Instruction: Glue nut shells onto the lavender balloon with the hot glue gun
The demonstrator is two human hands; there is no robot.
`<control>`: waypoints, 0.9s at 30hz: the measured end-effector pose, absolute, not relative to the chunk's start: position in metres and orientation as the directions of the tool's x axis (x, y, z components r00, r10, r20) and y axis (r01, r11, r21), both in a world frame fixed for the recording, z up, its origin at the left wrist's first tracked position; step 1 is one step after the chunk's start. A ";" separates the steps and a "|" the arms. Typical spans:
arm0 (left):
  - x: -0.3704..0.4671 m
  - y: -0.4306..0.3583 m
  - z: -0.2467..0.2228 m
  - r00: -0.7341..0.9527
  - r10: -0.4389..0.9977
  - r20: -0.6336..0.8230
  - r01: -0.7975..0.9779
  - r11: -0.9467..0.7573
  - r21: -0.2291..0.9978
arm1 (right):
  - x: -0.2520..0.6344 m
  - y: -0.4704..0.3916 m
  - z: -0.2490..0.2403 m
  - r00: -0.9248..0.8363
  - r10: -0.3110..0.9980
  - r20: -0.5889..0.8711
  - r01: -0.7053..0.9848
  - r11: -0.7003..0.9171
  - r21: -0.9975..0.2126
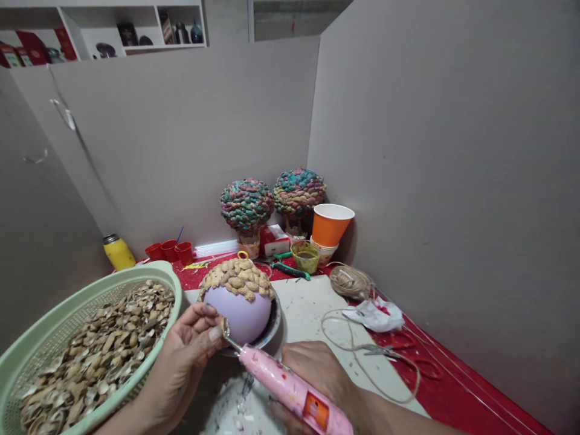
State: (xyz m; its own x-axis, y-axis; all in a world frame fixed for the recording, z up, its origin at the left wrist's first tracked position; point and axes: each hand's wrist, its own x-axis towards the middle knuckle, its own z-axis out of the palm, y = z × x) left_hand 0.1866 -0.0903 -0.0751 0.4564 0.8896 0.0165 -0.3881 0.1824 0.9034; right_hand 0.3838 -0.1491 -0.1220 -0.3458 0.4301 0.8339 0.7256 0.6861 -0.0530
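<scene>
Pinching a small tan peanut-shell piece [224, 327] between thumb and forefinger, the left hand [188, 347] held it just in front of a round, smooth lilac ball [244, 317]. The right hand [319, 371] was wrapped around the thick body of a pink glue gun [285, 382] with an orange insert; whether a finger pressed its trigger could not be told. The gun's long axis slanted from the lower right up to the left, so that its slim metal nozzle [232, 343] met the shell piece or came very near it. That piece stood roughly upright, its long axis crossing the nozzle's line.

From the pinch, the ball lay forward and to the right, with the left fingertips nearer to it than the right hand. Its bare lilac side faced the person, below a cap of overlapping tan peanut shells [242, 278], and it sat in a round, shallow bowl [277, 323]. Left of the left wrist stood a pale green perforated plastic basket [176, 284] of loose shells [109, 344].
</scene>
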 end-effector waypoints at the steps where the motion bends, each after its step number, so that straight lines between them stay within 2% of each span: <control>1: 0.186 -0.091 -0.075 0.457 0.889 0.014 -0.387 0.185 0.903 | 0.384 -0.149 -0.123 -0.348 0.432 0.832 0.726 0.686 -0.052; 11: 0.186 -0.091 -0.073 0.456 0.890 0.005 -0.402 0.201 0.893 | 0.386 -0.151 -0.124 -0.334 0.455 0.825 0.735 0.674 -0.074; 23: 0.182 -0.092 -0.073 0.461 0.887 0.001 -0.395 0.204 0.896 | 0.385 -0.149 -0.119 -0.370 0.464 0.805 0.740 0.671 -0.046; 27: 0.179 -0.096 -0.067 0.460 0.888 0.013 -0.406 0.198 0.892 | 0.392 -0.152 -0.109 -0.313 0.437 0.844 0.747 0.661 -0.066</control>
